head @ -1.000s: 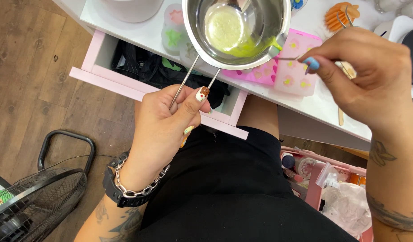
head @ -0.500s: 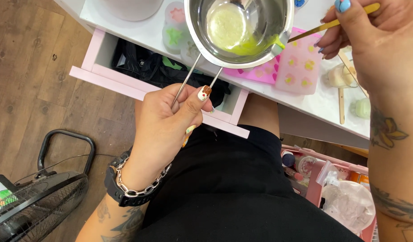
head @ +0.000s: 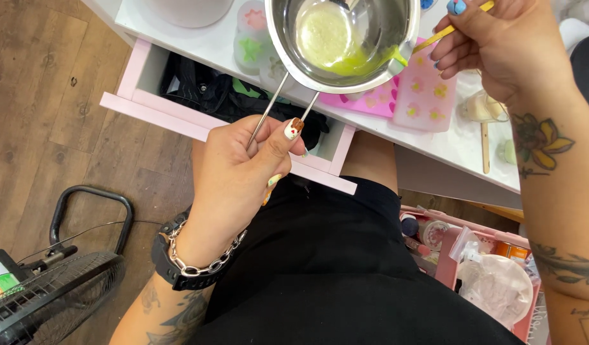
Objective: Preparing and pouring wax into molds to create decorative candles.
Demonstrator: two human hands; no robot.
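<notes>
My left hand (head: 243, 172) grips the two wire handles of a steel melting pot (head: 377, 61), which is tilted to the right over the white table. Yellow-green liquid (head: 361, 62) pools at its spout, just above a light pink mould (head: 428, 96) with small flower cavities. My right hand (head: 498, 45) holds a thin yellow stick (head: 435, 37) whose tip reaches toward the spout. A darker pink mould (head: 371, 102) lies under the pot.
A pink drawer (head: 179, 121) stands open below the table edge, with dark items inside. A black fan (head: 52, 287) sits on the wooden floor at lower left. A pink bin (head: 479, 268) of supplies is at lower right. A wooden stick (head: 485, 148) lies on the table.
My right hand has risen from beside the light pink mould to above it, now holding a yellow stick near the spout. The pot stays tilted in my left hand.
</notes>
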